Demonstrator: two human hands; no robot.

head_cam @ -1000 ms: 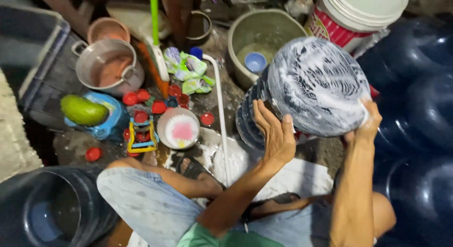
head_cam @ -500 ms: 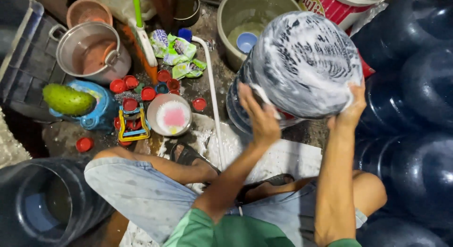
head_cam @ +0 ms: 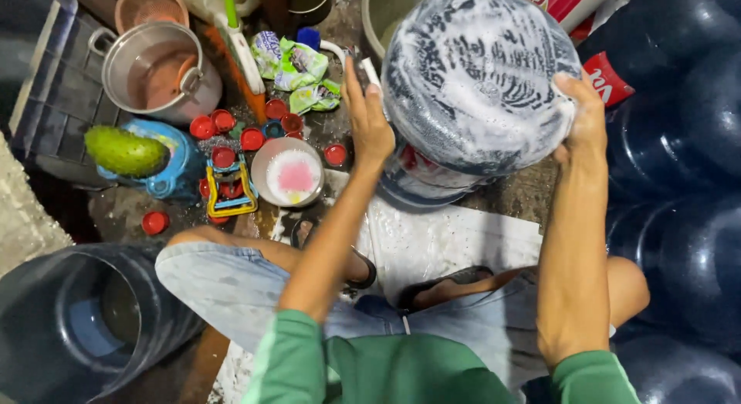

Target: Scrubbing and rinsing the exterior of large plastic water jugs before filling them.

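A large blue water jug (head_cam: 475,87), coated in white soap foam, stands bottom-up in front of me. My left hand (head_cam: 367,118) presses flat against its left side, fingers stretched upward. My right hand (head_cam: 583,114) grips its right side, thumb on the foamy bottom. Both hands hold the jug between them. I am squatting, with my knees (head_cam: 224,277) below the jug and a white wet sheet (head_cam: 448,242) under it.
Several red caps (head_cam: 231,138) lie scattered at left around a small bowl (head_cam: 289,172) with pink liquid. A metal pot (head_cam: 154,64), a green sponge-like object (head_cam: 123,151), and crumpled sachets (head_cam: 297,64) sit nearby. Dark blue jugs (head_cam: 679,180) crowd the right; another jug (head_cam: 85,319) lies lower left.
The jug has been brought closer and more upright. My left hand slid from its lower front up onto its left side. The right hand moved higher on the right side.
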